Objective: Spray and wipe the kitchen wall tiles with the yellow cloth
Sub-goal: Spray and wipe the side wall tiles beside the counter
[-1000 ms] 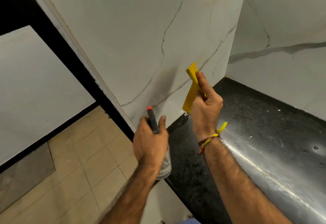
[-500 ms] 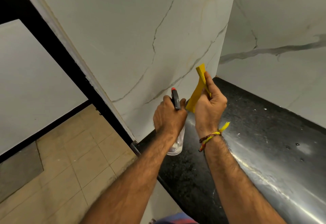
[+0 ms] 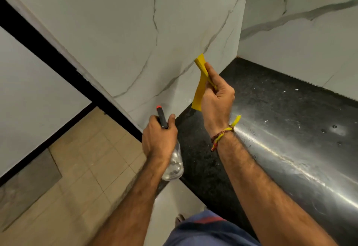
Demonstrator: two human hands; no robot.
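My right hand [image 3: 217,98] grips a folded yellow cloth [image 3: 200,85], held upright just in front of the white veined wall tiles [image 3: 135,38]; whether it touches them I cannot tell. My left hand [image 3: 158,139] is wrapped around a clear spray bottle [image 3: 174,165] with a black nozzle and red tip [image 3: 160,116] that points up toward the tiles. The bottle hangs over the near end of the counter, lower and left of the cloth.
A black stone counter [image 3: 280,120] runs right along the tiled corner, shiny at its front edge. A second tiled wall [image 3: 302,38] stands behind it. Beige floor tiles [image 3: 83,164] lie at lower left, past a black door frame [image 3: 58,60].
The left hand with the bottle rose close to the cloth, then dropped back down and left. The right hand stayed near the wall with the cloth.
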